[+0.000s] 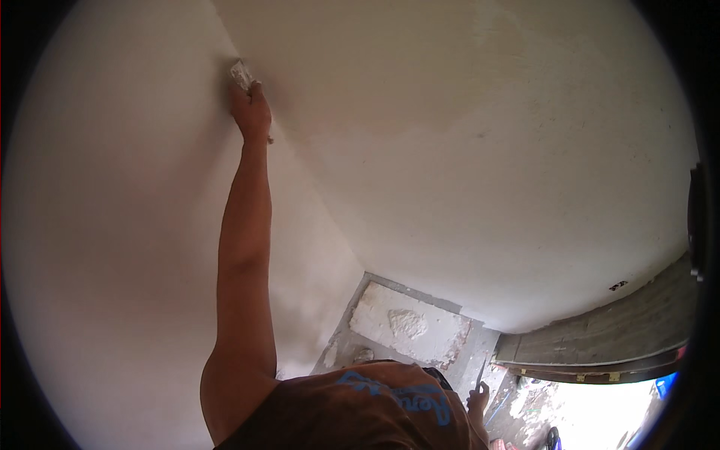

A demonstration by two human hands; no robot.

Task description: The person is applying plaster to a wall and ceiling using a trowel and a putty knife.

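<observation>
1. This is a room under renovation or construction, at the plastering stage, not a lived-in home.
2. The landmark is the wall corner (225,45), where two bare white plastered walls meet; both are smooth, unpainted and carry no fittings.
3. Far below that corner, on the rough grey floor (480,352), lies a flat board (409,326) smeared white with a lump of plaster (407,322) on it.
4. To the right of the board, a weathered wooden door (615,330) with brass hinges stands at the foot of the right-hand wall.
5. Beyond the door, bright daylight falls on rubble-strewn ground (540,401) outside.
</observation>
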